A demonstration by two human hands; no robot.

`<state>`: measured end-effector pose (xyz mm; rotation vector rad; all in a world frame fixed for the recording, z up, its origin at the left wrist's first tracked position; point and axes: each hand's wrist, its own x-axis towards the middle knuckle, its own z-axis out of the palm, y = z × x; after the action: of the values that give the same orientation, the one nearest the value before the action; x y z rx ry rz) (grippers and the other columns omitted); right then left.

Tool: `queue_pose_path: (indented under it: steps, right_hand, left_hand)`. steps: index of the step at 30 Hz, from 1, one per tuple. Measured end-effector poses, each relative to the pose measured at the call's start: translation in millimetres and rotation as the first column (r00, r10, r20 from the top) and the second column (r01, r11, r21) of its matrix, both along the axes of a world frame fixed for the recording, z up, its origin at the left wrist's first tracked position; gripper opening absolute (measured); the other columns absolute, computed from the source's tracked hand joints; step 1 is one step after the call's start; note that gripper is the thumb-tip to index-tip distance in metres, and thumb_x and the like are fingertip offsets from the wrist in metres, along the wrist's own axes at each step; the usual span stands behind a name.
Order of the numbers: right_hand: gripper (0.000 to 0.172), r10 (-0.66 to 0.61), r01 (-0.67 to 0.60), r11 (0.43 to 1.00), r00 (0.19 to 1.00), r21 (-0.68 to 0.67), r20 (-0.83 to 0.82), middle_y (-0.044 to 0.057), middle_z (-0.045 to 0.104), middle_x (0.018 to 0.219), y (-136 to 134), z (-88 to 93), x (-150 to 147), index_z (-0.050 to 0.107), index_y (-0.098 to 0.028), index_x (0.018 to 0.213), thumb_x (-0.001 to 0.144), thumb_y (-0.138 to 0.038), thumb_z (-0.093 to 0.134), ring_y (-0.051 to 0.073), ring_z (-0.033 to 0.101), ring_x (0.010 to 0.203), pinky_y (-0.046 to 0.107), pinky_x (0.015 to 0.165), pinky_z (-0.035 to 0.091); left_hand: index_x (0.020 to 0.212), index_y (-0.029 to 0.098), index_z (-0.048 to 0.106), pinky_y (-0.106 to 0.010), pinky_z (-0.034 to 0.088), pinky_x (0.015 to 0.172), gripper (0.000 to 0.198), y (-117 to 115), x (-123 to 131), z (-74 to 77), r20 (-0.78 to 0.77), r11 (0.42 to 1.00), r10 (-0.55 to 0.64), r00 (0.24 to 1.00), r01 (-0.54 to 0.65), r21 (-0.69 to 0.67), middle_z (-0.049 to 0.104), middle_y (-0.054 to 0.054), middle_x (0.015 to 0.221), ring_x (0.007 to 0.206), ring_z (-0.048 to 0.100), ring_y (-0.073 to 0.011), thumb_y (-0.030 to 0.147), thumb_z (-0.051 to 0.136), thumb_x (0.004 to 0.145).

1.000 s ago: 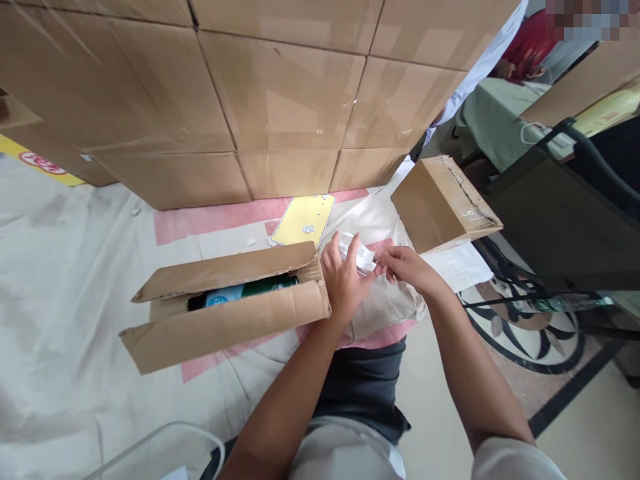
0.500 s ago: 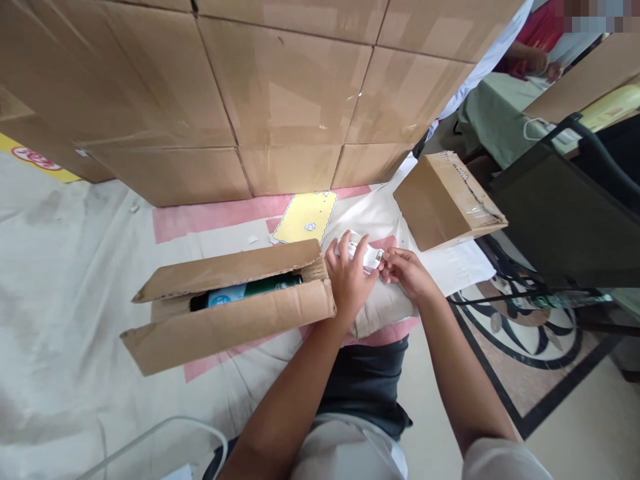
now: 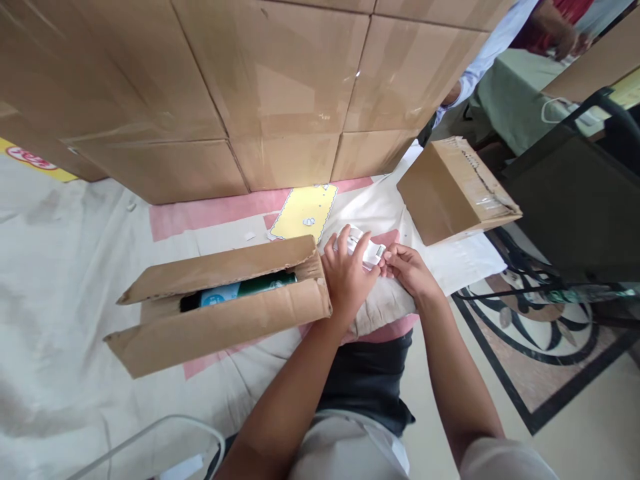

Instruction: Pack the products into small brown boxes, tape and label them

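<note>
A small white object with a greyish end lies on the cloth in front of me; its exact kind is unclear. My left hand grips it from above, fingers bent around its near and left sides. At its right end, my right hand is closed in a pinch, with thumb and forefinger together; whatever lies between the fingertips is too small to make out. Just left of my left hand stands a long open cardboard box. Inside that box lies a dark green and blue item, partly hidden by the flaps.
Stacked taped cartons rise behind the cloth. A yellow card lies before them. An open carton sits at the right, near a dark chair. Another person's hands show top right. A white cable curves at lower left.
The view has shifted slightly. Both hands keep almost the same pose at the white object. A blue sleeve and part of another person's hand show more beside the cartons.
</note>
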<state>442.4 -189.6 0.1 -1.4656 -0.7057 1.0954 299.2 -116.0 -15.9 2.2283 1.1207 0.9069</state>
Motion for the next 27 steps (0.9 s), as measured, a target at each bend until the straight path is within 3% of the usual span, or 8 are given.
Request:
queue_pose_path:
  steps: [8,14,20,27]
  right_hand:
    - [0.043,-0.04,0.041,0.999,0.999,0.029,-0.012,0.0,0.067,0.07,0.4,-7.3,1.3,0.053,-0.021,0.064,0.078,-0.049,0.082,0.011,0.056,0.055,0.025,0.055,0.042]
    - [0.038,-0.038,0.041,0.998,0.998,0.053,-0.058,0.001,0.069,0.071,-0.8,-11.0,3.8,0.058,-0.02,0.061,0.078,-0.044,0.082,0.01,0.056,0.056,0.024,0.056,0.044]
    - [0.04,-0.057,0.057,0.998,0.998,0.011,0.01,0.001,0.063,0.058,1.0,-11.2,1.1,0.066,-0.019,0.063,0.075,-0.053,0.084,0.012,0.055,0.053,0.025,0.053,0.041]
    - [0.053,-0.046,0.045,0.999,0.999,0.027,0.024,0.001,0.064,0.065,-0.1,-10.9,-0.3,0.047,-0.021,0.055,0.076,-0.052,0.085,0.012,0.055,0.056,0.026,0.055,0.044]
  left_hand:
    - [0.136,0.033,0.067,-0.052,0.039,0.115,0.06,-0.4,1.4,-6.7,0.01,0.999,0.013,1.0,-0.013,0.053,0.049,-0.008,0.155,0.137,0.044,-0.0382,0.04,0.082,0.078]
    - [0.131,0.034,0.07,-0.052,0.038,0.116,0.056,0.0,1.7,-6.5,0.002,0.997,0.021,1.0,-0.021,0.071,0.049,-0.007,0.155,0.137,0.043,-0.0382,0.037,0.084,0.076]
    - [0.126,0.035,0.073,-0.054,0.039,0.116,0.051,-0.4,1.7,-4.8,-0.006,0.998,0.019,1.0,-0.019,0.062,0.048,-0.006,0.155,0.138,0.043,-0.0387,0.035,0.084,0.076]
    - [0.127,0.035,0.073,-0.054,0.039,0.116,0.052,-0.5,1.8,-4.8,-0.005,0.998,0.01,1.0,-0.01,0.055,0.048,-0.007,0.155,0.138,0.042,-0.0389,0.036,0.084,0.076]
